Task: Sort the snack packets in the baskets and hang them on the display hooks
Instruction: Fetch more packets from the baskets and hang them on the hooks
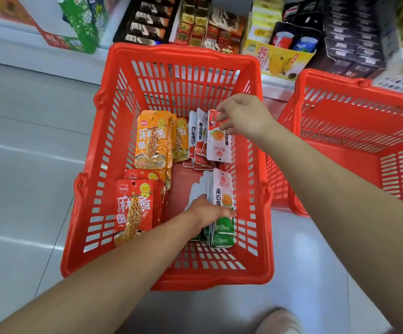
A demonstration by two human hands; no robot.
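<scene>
We note second basket cut off at right, left hand fingertips buried among green packets it grips in red basket, right hand fingers pinching white packet top edge.

L hand, R hand & forearms bare; pale rounded-toe shoe.
</scene>
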